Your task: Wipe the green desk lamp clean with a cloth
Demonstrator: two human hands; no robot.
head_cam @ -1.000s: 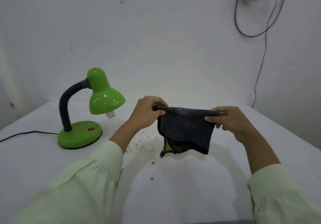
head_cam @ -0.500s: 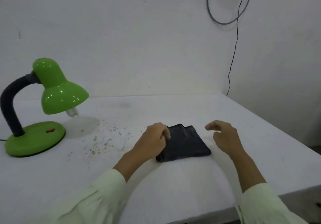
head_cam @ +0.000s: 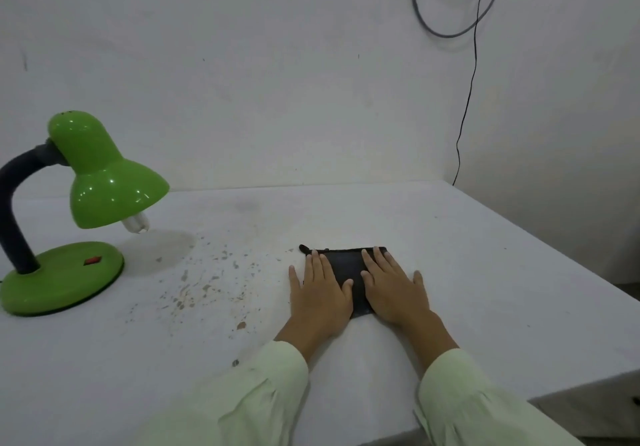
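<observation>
The green desk lamp (head_cam: 100, 179) stands at the far left of the white table, with a dark bendable neck, a round green base with a red switch, and its shade tilted down over a white bulb. A dark cloth (head_cam: 348, 267) lies folded flat on the table right of centre. My left hand (head_cam: 320, 291) and my right hand (head_cam: 393, 288) rest palm down on the cloth side by side, fingers spread and pointing away from me. Most of the cloth is covered by the hands. Both hands are well to the right of the lamp.
Brown crumbs and specks (head_cam: 204, 286) are scattered on the table (head_cam: 485, 272) between the lamp and the cloth. A black cable (head_cam: 465, 109) hangs down the wall to the table's back right corner. The table's right edge falls off close to my right sleeve.
The cloth was held up stretched between both hands, then laid folded on the table. Both hands now press flat on it. The view has shifted right, so the lamp sits further left.
</observation>
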